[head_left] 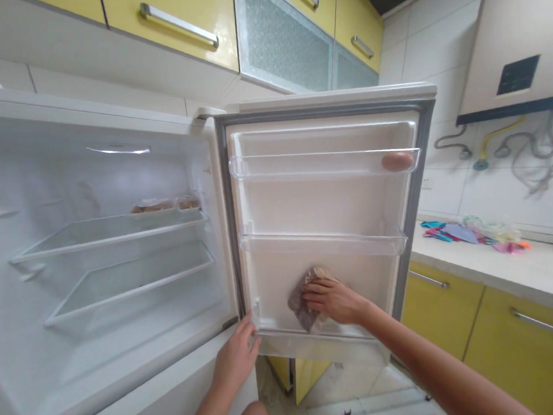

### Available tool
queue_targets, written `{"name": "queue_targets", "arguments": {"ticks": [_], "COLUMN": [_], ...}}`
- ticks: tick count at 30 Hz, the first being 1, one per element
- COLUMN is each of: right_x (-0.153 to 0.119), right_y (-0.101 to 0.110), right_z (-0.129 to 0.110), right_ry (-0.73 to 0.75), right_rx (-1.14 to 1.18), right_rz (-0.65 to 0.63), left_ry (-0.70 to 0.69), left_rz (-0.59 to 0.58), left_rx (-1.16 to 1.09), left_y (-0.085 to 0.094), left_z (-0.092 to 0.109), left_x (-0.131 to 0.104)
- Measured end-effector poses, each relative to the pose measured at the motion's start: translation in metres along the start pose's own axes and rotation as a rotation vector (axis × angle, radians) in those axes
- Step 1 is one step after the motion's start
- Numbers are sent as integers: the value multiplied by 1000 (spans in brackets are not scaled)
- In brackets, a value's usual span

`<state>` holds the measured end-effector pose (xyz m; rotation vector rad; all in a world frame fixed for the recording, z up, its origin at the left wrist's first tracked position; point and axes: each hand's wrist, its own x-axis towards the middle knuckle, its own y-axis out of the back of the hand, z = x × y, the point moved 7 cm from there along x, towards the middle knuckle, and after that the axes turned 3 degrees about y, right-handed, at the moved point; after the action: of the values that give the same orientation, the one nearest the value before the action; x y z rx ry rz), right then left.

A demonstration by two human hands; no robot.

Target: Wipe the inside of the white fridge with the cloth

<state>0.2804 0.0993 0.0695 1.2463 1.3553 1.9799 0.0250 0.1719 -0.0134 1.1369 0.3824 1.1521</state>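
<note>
Gripping the door's lower hinge-side edge, the left hand (238, 354) angled upward, fingers slightly parted. The right hand (332, 299), extended from the right, pressed the cloth (308, 301) with bent fingers against the inner door panel (275, 275), below the middle shelf (324, 243).

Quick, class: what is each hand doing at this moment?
Left hand: at the lower hinge-side edge of the open white fridge door; grip cannot be told.
Right hand: pressing a crumpled brownish-grey cloth to the door's inner panel.
</note>
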Motion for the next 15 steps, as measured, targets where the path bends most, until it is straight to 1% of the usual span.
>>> {"name": "queue_targets", "arguments": {"ticks": [2,3,5,7,9,11,13,15], "right_x": [26,39,64,83,97,103,102,96], "right_y": [16,24,39,41,31,15,-2,-20], "right_z": [-6,-8,-12,-21,-35,-45,-52,-56], "right_ry": [55,54,-38,-86,-66,-24,27,120], "right_rx": [-73,-133,-230,-276,-294,-303,-301,-270], "right_rz": [34,67,157,211,235,257,269,216], "left_ry": [-2,-3,-6,-6,-2,4,12,21], "left_rz": [0,2,13,18,4,-19,-33,-43], "left_rx": [4,7,8,9,19,43,82,128], "left_y": [0,0,0,0,0,1,4,7], "left_z": [1,2,2,3,3,4,5,5], "left_x": [0,0,-1,-1,-1,-2,-3,-5]}}
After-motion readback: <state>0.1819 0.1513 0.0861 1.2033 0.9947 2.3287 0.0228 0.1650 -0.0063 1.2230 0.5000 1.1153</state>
